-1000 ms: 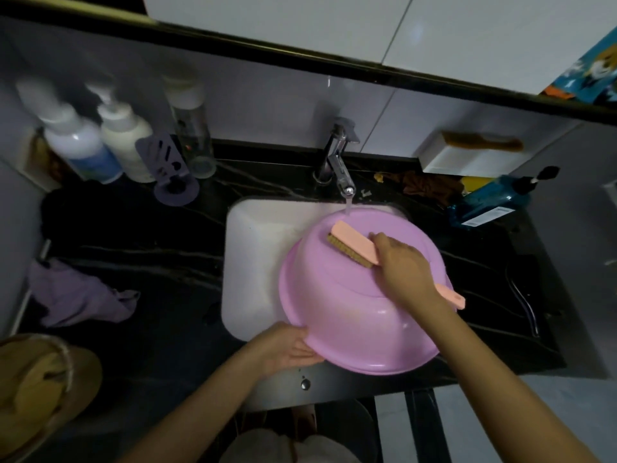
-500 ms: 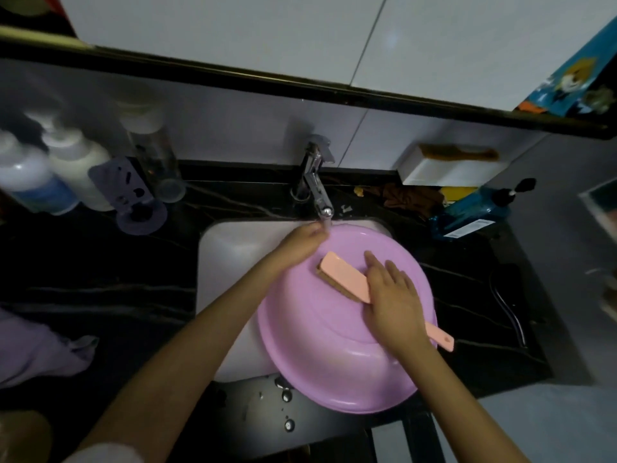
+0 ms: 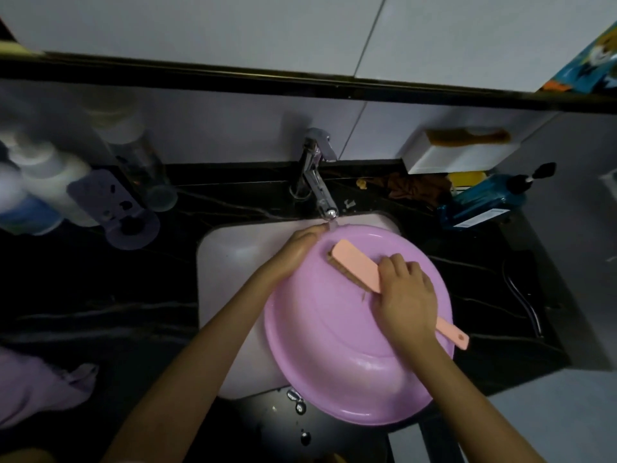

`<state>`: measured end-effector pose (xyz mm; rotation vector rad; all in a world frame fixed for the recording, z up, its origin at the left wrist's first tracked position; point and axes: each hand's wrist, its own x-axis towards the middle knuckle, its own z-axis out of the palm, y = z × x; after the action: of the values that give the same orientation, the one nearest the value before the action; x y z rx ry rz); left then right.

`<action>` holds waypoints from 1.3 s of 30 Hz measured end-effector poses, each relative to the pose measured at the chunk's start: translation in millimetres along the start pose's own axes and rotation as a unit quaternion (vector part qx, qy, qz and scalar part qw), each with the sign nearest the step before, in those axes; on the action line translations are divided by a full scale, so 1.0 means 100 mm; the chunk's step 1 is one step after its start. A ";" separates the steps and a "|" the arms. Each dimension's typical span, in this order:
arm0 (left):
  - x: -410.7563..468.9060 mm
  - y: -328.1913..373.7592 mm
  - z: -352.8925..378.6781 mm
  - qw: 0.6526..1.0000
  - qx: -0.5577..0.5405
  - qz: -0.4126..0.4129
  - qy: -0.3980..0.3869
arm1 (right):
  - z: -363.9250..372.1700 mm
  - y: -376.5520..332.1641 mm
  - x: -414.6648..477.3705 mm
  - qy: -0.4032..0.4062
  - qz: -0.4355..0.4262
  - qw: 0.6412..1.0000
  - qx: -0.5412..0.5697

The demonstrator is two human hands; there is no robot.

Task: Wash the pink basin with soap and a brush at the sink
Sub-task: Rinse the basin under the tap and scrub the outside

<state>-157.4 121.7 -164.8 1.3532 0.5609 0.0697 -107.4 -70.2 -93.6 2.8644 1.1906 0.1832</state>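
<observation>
The pink basin (image 3: 337, 349) lies upside down and tilted over the white sink (image 3: 227, 272), its near rim over the counter's front edge. My right hand (image 3: 405, 297) grips the handle of a pink scrubbing brush (image 3: 354, 262), whose bristles press on the basin's bottom near its far edge. My left hand (image 3: 297, 252) holds the basin's far left rim, fingers curled over it right under the chrome tap (image 3: 317, 177). A thin stream of water falls from the spout onto the rim.
Pump bottles (image 3: 43, 182), a clear bottle (image 3: 140, 165) and a purple holder (image 3: 117, 208) stand at the back left of the black counter. A blue soap dispenser (image 3: 484, 200), a brown rag (image 3: 414, 187) and a white tray (image 3: 460, 155) sit at the back right. A purple cloth (image 3: 40, 385) lies front left.
My left hand left the basin's near rim and now holds its far rim under the tap. The basin slid toward me. The brush stays on the bottom.
</observation>
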 end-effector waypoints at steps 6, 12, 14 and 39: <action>-0.28 -0.38 -0.12 0.997 -0.047 -0.041 0.035 | 0.05 0.09 0.04 -0.001 -0.042 0.997 0.067; -0.28 -0.30 -0.07 0.999 0.014 -0.010 0.034 | 0.03 0.00 0.11 0.004 -0.035 0.999 0.040; -0.12 -0.04 0.02 0.999 0.039 0.024 -0.009 | 0.03 0.00 0.12 0.008 -0.038 0.999 0.031; 0.19 0.06 0.12 0.973 0.206 0.085 -0.056 | 0.07 -0.01 0.11 0.001 0.022 0.999 0.038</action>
<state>-133.9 118.9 -164.8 1.7978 0.3731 0.0158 -99.7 -61.7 -99.6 2.9573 1.1609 0.1463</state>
